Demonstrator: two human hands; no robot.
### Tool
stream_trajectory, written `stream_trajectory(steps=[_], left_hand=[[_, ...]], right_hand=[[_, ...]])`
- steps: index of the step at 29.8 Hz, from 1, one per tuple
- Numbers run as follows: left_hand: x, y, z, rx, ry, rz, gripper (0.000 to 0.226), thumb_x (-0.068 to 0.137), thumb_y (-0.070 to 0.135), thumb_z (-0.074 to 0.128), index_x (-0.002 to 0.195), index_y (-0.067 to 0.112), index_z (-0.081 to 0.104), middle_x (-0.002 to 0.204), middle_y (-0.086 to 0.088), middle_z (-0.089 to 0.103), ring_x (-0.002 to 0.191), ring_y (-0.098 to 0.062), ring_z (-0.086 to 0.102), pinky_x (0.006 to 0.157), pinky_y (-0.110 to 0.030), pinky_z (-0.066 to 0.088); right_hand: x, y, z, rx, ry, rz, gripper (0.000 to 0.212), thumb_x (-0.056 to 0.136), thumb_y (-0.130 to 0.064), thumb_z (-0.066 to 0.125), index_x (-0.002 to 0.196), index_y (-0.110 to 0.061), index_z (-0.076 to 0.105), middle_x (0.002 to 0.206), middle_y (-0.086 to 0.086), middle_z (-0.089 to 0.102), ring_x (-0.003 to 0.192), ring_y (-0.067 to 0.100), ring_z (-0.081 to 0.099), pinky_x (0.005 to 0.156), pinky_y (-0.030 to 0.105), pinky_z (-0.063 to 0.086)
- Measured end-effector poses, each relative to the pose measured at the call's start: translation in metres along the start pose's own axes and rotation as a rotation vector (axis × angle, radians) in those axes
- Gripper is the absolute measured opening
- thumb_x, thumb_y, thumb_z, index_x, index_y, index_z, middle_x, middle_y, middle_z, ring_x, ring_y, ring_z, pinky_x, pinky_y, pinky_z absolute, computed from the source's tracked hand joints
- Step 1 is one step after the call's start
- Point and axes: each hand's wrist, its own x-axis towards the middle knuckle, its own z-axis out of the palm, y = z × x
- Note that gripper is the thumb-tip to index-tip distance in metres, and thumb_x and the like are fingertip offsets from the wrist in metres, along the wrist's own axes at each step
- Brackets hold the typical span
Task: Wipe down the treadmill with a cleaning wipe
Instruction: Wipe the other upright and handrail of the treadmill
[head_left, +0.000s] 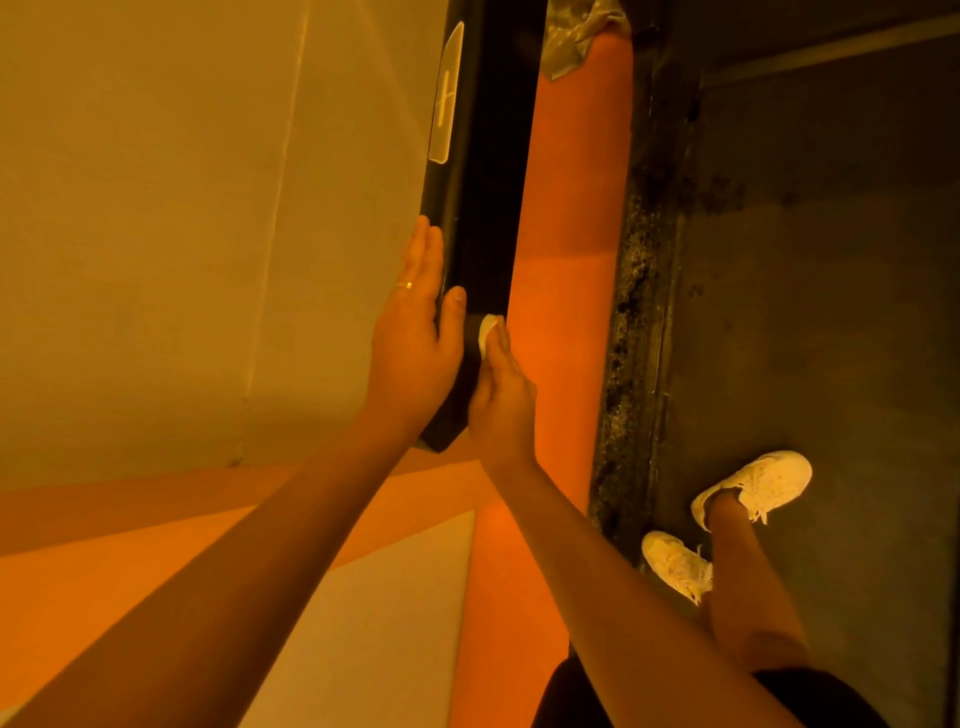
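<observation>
Treadmill frame (485, 182): a long black panel, standing against a pale wall (182, 208). A pale, elongated label (445, 98) sits on its upper left edge; it carries a line mark resembling a cross or an "H", and no legible writing or brand name.

Left hand (415, 332): fingers straight and flat along the panel's left side, thumb laid on the front face. A ring (404, 285) is on one finger.

Cleaning wipe (486, 332): small, white, bunched, pressed against the lower front face just right of the left thumb. Right hand (501, 400): fingers curled round the wipe, with only its top showing above them.

Right of the panel runs an orange band (566, 260), with a crumpled cloth (576, 36) at its top. Further right, two white shoes (758, 486) stand on a dark floor (805, 260).
</observation>
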Motion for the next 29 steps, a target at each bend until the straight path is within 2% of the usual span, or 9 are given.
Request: stream_trajectory(steps=[3,6,10,15,19,23,25,28,29], left_hand=[[0.0,-0.002,0.0,0.015,0.015,0.007,0.055,0.104,0.014,0.044,0.156,0.003,0.027,0.164,-0.013,0.022,0.145,-0.004,0.018,0.107,0.001,0.018],[0.001,-0.003,0.0,0.01,0.014,0.009,0.055,0.104,0.014,0.044,0.155,0.002,0.028,0.164,-0.013,0.023,0.15,-0.017,0.023,0.111,-0.004,0.019],[0.0,-0.004,0.0,-0.036,0.008,-0.009,0.055,0.105,0.015,0.045,0.156,0.005,0.028,0.164,-0.01,0.023,0.151,-0.02,0.024,0.115,-0.01,0.023],[0.001,-0.005,0.0,-0.049,0.022,-0.014,0.055,0.104,0.015,0.047,0.155,0.005,0.03,0.164,-0.01,0.025,0.15,-0.02,0.028,0.112,-0.008,0.026],[0.0,-0.004,0.0,-0.078,0.025,-0.023,0.055,0.103,0.014,0.047,0.155,0.004,0.031,0.163,-0.01,0.026,0.15,-0.019,0.026,0.114,-0.01,0.025],[0.0,-0.005,0.0,-0.075,0.032,-0.031,0.054,0.103,0.015,0.048,0.155,0.006,0.032,0.163,-0.008,0.027,0.15,-0.018,0.027,0.116,-0.017,0.03],[0.0,-0.004,0.0,-0.063,0.038,-0.03,0.054,0.103,0.016,0.048,0.154,0.007,0.033,0.163,-0.007,0.027,0.15,-0.017,0.029,0.114,-0.015,0.03],[0.0,-0.003,0.0,-0.072,0.043,-0.035,0.054,0.103,0.016,0.049,0.154,0.009,0.034,0.163,-0.006,0.028,0.149,-0.016,0.03,0.111,-0.008,0.029],[-0.001,-0.003,-0.001,-0.074,0.048,-0.033,0.053,0.103,0.016,0.049,0.154,0.009,0.036,0.163,-0.006,0.029,0.148,-0.016,0.031,0.11,-0.007,0.028]], right_hand=[[0.028,0.002,-0.005,0.034,0.012,0.083,0.046,0.105,-0.003,0.039,0.152,-0.003,0.039,0.158,0.016,0.037,0.146,0.027,0.036,0.109,0.007,0.022],[0.031,0.0,-0.005,0.018,0.031,0.104,0.047,0.105,-0.003,0.04,0.152,-0.004,0.038,0.157,0.015,0.039,0.144,0.027,0.039,0.108,0.012,0.025],[-0.027,-0.008,0.005,0.079,0.028,0.098,0.049,0.103,-0.008,0.037,0.151,-0.001,0.036,0.157,0.019,0.038,0.147,0.03,0.034,0.118,0.03,0.029],[-0.019,0.002,0.005,0.057,0.024,0.125,0.049,0.103,-0.01,0.036,0.151,-0.002,0.038,0.154,0.021,0.043,0.144,0.034,0.04,0.113,0.042,0.035],[0.012,0.005,-0.002,0.037,0.022,0.181,0.049,0.105,-0.018,0.036,0.154,-0.008,0.037,0.143,0.019,0.055,0.131,0.033,0.054,0.106,0.037,0.043],[-0.015,-0.001,-0.001,0.01,-0.013,0.166,0.06,0.099,-0.029,0.03,0.156,-0.013,0.033,0.144,0.021,0.054,0.131,0.037,0.053,0.105,0.046,0.045],[-0.026,-0.003,-0.005,0.03,-0.034,0.151,0.059,0.1,-0.029,0.033,0.156,-0.011,0.033,0.15,0.01,0.05,0.137,0.032,0.047,0.107,0.041,0.041],[-0.024,-0.002,-0.021,0.024,-0.033,0.086,0.051,0.107,-0.015,0.044,0.157,-0.014,0.03,0.127,-0.034,0.054,0.119,0.024,0.049,0.089,0.042,0.045],[-0.022,0.0,-0.026,0.008,-0.049,0.073,0.051,0.107,-0.012,0.045,0.156,-0.015,0.032,0.125,-0.037,0.057,0.121,0.02,0.047,0.089,0.041,0.046]])
